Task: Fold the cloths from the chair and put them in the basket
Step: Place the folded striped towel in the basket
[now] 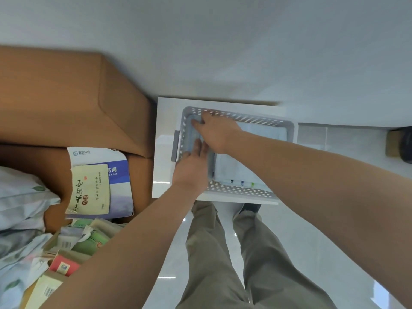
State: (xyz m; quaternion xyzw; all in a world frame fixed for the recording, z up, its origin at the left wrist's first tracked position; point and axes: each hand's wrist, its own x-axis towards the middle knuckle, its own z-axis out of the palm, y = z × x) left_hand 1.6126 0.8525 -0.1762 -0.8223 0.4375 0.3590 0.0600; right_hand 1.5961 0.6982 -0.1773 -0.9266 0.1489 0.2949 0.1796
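A grey perforated basket (256,118) stands on a small white table (165,175). Inside it, along the left wall, lies a folded pale blue cloth (196,136). My right hand (217,136) reaches across from the right and rests flat on that cloth, fingers straight toward the basket's far left corner. My left hand (192,166) comes in over the near left rim, its straight fingers pressing the cloth's near end. Folded whitish cloths (234,169) with small coloured marks fill the basket's right part.
Large brown cardboard boxes (66,97) stand left of the table, with printed bags (98,184) and packets (89,239) in them. Patterned fabric (20,197) lies at the far left. My trouser legs (223,253) stand on a glossy white floor. A dark object (404,143) sits at the right edge.
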